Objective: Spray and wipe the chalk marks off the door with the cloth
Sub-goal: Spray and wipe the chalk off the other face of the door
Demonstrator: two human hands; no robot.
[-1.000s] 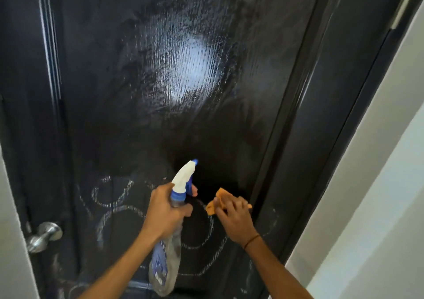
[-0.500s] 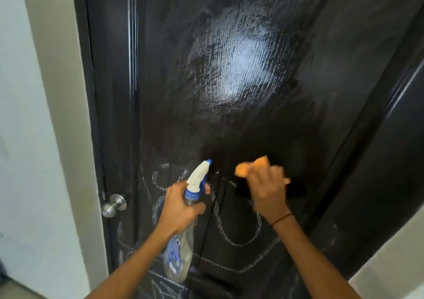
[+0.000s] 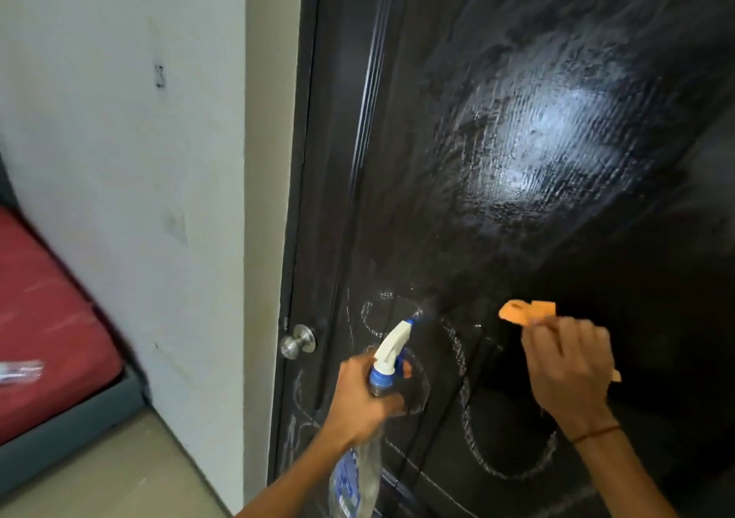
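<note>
Overhead, glare streaks the black door [image 3: 517, 199] beside a white wall [image 3: 119, 159].

Dark glossy door [image 3: 517, 159] fills the right, chalk loops [image 3: 469, 410] low; clear spray bottle [image 3: 358, 474] bottom centre, orange cloth [image 3: 525, 313] centre-right.

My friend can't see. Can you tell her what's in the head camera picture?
A left hand grips a spray bottle aimed at chalk marks on a dark door. The right hand holds an orange cloth beside it.
</note>
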